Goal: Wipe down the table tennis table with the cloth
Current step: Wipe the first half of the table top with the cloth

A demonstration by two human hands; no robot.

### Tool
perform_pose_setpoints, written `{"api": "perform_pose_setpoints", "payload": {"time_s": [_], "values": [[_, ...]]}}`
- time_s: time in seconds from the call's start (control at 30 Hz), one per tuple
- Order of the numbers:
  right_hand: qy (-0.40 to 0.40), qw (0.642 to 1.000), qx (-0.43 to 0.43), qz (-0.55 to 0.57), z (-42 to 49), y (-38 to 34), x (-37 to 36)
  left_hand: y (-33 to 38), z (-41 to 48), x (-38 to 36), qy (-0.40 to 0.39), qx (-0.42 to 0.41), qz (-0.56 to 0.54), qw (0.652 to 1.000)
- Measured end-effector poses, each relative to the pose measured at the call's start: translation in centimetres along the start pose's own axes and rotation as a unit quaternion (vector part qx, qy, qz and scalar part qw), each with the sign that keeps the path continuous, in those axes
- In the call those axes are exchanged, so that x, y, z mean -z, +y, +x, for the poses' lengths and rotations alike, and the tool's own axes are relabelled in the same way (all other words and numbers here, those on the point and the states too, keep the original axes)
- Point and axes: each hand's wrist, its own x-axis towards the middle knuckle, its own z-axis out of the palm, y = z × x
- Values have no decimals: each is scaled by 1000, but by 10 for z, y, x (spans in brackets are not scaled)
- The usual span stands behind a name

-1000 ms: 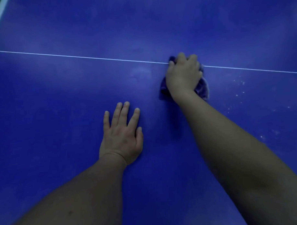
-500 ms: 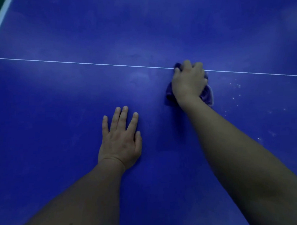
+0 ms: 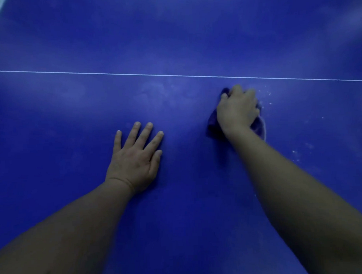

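Dim blue tabletop (image 3: 179, 219) fills the view, with two bare forearms reaching across it. Nearest, the left hand (image 3: 135, 161) lies palm-down on the surface, its fingers (image 3: 133, 134) straight and spread apart, holding nothing. Farther and to the right, the right hand (image 3: 237, 110) presses a bunched dark purple cloth (image 3: 212, 125) against the tabletop, fingers curled over it. White specks (image 3: 295, 153) scatter to the right of that hand and arm. A thin white line (image 3: 132, 74) crosses just beyond the cloth.
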Motion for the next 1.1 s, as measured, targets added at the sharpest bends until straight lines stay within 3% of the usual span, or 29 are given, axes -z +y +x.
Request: {"api": "perform_pose_setpoints", "payload": {"time_s": [0.1, 0.17, 0.27, 0.37, 0.5, 0.6, 0.73, 0.87, 1.03, 1.1], "values": [[-30, 992, 118, -13, -42, -7, -3, 3, 0, 2, -14, 13, 25, 1000], [-44, 984, 172, -29, -13, -18, -1, 6, 1, 3, -22, 20, 68, 997], [-42, 995, 80, -29, 52, -3, 10, 13, 2, 4, -35, 31, 120, 992], [-19, 999, 8, -25, 39, 38, 17, 30, -1, 5, -4, 64, 86, 994], [-35, 995, 94, -31, -17, 36, 13, 106, 10, -3, 20, 84, -14, 996], [-68, 986, 150, -36, 22, 22, 12, 152, 20, -21, 4, 133, -41, 990], [-47, 994, 101, -17, 66, 57, 20, 154, 24, -32, 11, 153, -24, 988], [-33, 981, 189, 12, 20, 125, 40, 154, 26, -30, 18, 154, -40, 987], [3, 997, 68, 22, 92, 111, 31, 156, 25, -28, 21, 156, -49, 986], [-15, 997, 77, 17, 117, 83, 26, 156, 26, -28, 25, 155, -52, 986]]}}
